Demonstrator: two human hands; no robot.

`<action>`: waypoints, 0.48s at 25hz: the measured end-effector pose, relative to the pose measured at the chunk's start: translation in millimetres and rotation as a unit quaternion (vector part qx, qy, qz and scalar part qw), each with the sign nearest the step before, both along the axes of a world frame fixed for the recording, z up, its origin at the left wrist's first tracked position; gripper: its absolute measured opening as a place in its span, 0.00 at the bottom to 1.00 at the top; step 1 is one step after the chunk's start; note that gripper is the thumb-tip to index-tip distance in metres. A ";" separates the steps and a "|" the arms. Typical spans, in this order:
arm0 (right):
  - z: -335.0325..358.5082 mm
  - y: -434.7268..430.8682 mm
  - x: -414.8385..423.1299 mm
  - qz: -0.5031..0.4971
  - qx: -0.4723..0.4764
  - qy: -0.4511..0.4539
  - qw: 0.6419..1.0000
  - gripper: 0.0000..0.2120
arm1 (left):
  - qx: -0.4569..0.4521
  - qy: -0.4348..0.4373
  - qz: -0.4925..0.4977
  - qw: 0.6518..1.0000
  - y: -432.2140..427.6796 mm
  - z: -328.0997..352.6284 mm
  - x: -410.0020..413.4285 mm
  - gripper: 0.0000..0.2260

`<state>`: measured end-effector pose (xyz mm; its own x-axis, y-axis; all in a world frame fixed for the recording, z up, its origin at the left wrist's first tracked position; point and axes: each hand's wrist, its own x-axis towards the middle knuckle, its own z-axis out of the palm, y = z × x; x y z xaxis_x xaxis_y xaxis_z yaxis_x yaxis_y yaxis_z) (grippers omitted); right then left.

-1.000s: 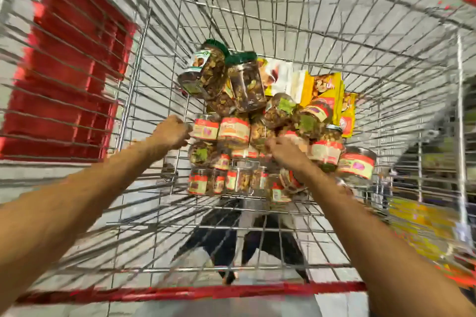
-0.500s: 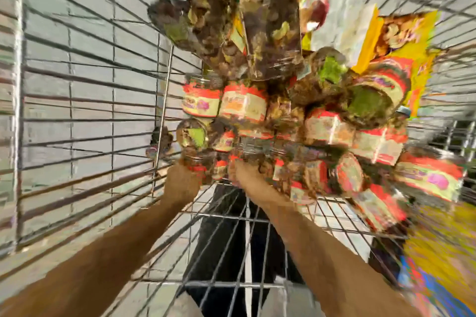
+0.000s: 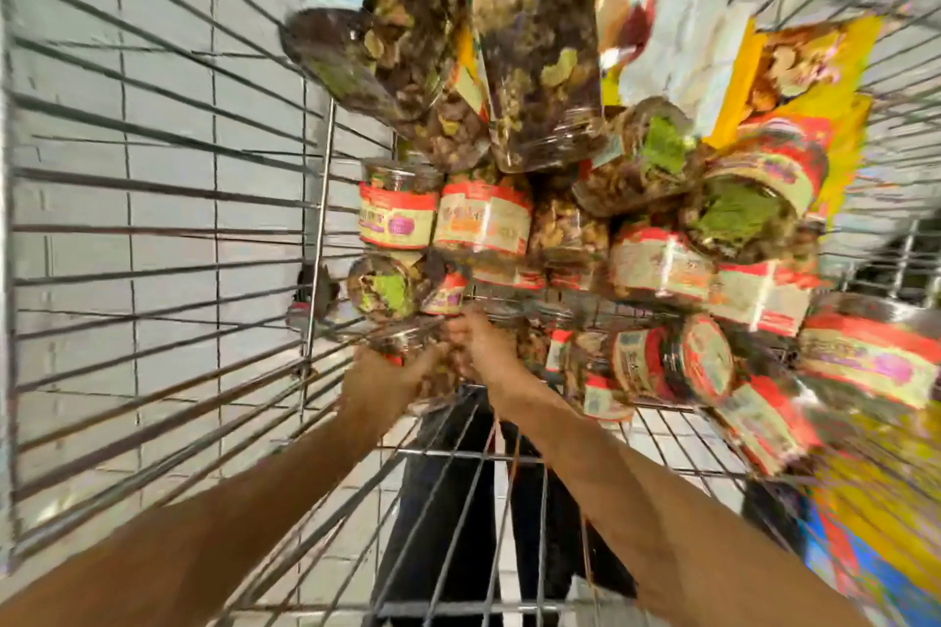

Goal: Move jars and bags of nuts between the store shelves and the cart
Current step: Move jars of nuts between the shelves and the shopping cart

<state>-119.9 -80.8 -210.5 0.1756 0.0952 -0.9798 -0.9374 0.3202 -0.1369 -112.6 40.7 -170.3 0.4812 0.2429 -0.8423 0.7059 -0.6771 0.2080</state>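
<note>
Reaching down into the wire cart (image 3: 168, 229), I have both hands at the near edge of a heap of nut jars. My left hand (image 3: 379, 384) has its grip curled around a small clear jar (image 3: 394, 346) at the bottom of the pile, close to the cart's left corner post. My right hand (image 3: 483, 351) sits just beside it, fingers bent into the same spot; blur keeps me from telling whether that grip is grasping a jar or only pressing against one. Above my hands lie red-labelled jars (image 3: 478, 219) on their sides, some showing green stickers (image 3: 733, 214) on their ends. Two tall jars with green lids (image 3: 540, 66) lean at the far end of the heap. Behind them sit a white bag (image 3: 677, 51) and a yellow bag of nuts (image 3: 804, 61) against the far wall. Pale floor tiles (image 3: 163, 143) show through the wires.
</note>
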 end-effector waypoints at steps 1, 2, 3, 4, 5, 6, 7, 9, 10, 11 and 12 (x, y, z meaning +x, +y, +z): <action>12.2 -15.1 1.7 0.006 -0.007 -0.014 1.000 0.18 | -0.039 0.012 0.016 0.999 -8.7 12.4 2.4 0.25; 25.1 -29.2 3.2 0.027 -0.010 -0.034 0.999 0.19 | -0.070 0.022 0.036 0.997 -21.8 24.4 4.7 0.26; 37.0 -42.1 3.9 0.026 -0.012 -0.055 0.998 0.20 | -0.083 0.014 0.047 0.995 -36.4 35.6 6.7 0.27; 48.7 -53.7 5.3 0.017 -0.012 -0.065 0.998 0.23 | -0.081 -0.014 0.037 0.996 -51.9 46.8 9.1 0.27; 60.3 -67.2 6.4 -0.003 -0.010 -0.067 0.998 0.25 | -0.084 -0.056 0.018 0.995 -68.3 62.5 12.8 0.23; 71.6 -82.4 9.4 -0.034 -0.019 -0.054 0.998 0.27 | -0.101 -0.101 0.007 0.990 -83.1 77.1 14.9 0.17; 78.1 -99.0 12.2 -0.067 -0.029 -0.042 0.996 0.30 | -0.143 -0.124 0.003 0.982 -96.1 91.8 15.3 0.11; 88.8 -135.6 17.2 -0.133 -0.031 -0.050 0.989 0.32 | -0.253 -0.121 -0.032 0.959 -112.4 113.5 11.1 0.11; 92.0 -152.5 17.5 -0.161 -0.029 -0.058 0.985 0.33 | -0.293 -0.119 -0.063 0.947 -116.5 118.1 9.5 0.14; 93.9 -165.0 17.8 -0.183 -0.026 -0.064 0.981 0.33 | -0.299 -0.122 -0.099 0.941 -115.5 115.4 6.2 0.14; 92.3 -172.6 16.0 -0.187 -0.020 -0.066 0.980 0.33 | -0.289 -0.118 -0.110 0.944 -111.9 108.6 6.1 0.13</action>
<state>-103.9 -253.4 -118.1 0.3165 -0.0388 -0.9478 -0.7291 0.6292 -0.2692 -106.5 -71.2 -61.7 0.6566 -0.3518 -0.6672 0.4500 -0.5271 0.7209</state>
